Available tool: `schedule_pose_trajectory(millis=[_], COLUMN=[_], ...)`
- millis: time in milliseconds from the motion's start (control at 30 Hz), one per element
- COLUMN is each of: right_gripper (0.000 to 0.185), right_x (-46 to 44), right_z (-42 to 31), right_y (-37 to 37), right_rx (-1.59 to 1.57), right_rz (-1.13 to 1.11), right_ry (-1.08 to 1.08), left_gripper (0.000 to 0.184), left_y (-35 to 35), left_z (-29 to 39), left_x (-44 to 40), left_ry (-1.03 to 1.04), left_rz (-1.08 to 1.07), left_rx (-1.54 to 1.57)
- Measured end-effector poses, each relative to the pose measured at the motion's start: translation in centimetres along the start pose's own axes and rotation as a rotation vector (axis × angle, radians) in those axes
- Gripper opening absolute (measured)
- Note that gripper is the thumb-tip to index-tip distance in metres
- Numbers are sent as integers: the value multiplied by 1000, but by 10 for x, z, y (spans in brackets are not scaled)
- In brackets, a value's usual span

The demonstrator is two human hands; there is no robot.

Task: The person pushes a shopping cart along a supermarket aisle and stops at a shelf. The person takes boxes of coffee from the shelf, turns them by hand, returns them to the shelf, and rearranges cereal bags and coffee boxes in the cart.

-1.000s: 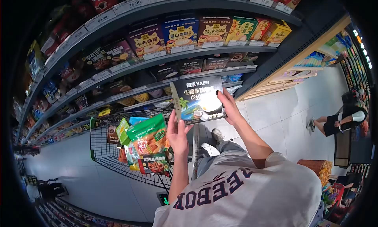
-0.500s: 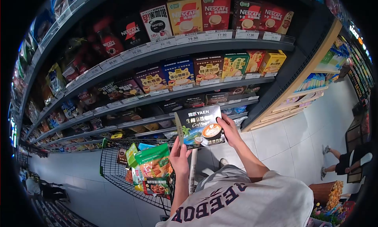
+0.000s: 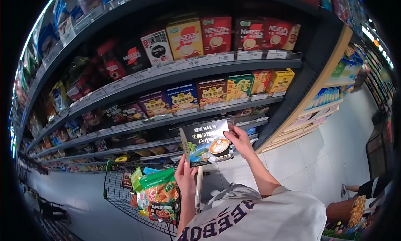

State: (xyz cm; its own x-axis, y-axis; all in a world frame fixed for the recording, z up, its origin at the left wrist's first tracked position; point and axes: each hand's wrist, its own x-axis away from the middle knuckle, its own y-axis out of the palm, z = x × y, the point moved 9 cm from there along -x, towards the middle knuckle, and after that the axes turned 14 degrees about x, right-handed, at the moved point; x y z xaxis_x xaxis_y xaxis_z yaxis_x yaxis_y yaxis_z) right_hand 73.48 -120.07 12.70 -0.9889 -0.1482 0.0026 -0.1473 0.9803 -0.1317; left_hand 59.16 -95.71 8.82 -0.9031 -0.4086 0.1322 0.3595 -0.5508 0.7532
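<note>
Shop shelves (image 3: 271, 102) curve across the background, stacked with boxed coffee, and pale floor tiles (image 3: 292, 163) stretch away to the right beside a wood-edged display (image 3: 330, 78). Before the lower shelves, a black coffee box (image 3: 200, 137) is held up between both hands, its printed front, with a cup and palm trees, turned towards the wearer and its narrow left side showing. The left hand (image 3: 185, 174) is at the lower left corner, its grip closed on the box there; some fingers are hidden behind it. The right hand (image 3: 240, 141) pinches the upper right edge, thumb on the front face and the other fingers beside and behind it. Both elbows are bent: the left forearm rises almost straight up the view, while the right forearm slants up and inward from the sleeve. Below and to the left of the box stands a wire shopping cart (image 3: 113, 191), a green snack bag (image 3: 158, 177) among its packets.
</note>
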Motion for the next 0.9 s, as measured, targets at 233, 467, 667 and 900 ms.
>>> schedule_pose_trajectory(millis=[233, 467, 667, 900], right_gripper=[52, 47, 42, 40], right_x=[8, 25, 41, 46], right_z=[-3, 10, 23, 40], right_y=[-20, -46, -59, -57], right_rx=[-46, -35, -38, -74], right_rz=[42, 111, 133, 96], right_ry=[-8, -23, 65, 125], left_gripper=[44, 44, 46, 54], left_y=[19, 31, 34, 24], left_z=[-3, -16, -27, -34], left_x=[3, 12, 24, 40], left_ry=[-31, -83, -117, -171], left_rz=[-38, -78, -88, -86], left_rx=[-116, -222, -273, -291])
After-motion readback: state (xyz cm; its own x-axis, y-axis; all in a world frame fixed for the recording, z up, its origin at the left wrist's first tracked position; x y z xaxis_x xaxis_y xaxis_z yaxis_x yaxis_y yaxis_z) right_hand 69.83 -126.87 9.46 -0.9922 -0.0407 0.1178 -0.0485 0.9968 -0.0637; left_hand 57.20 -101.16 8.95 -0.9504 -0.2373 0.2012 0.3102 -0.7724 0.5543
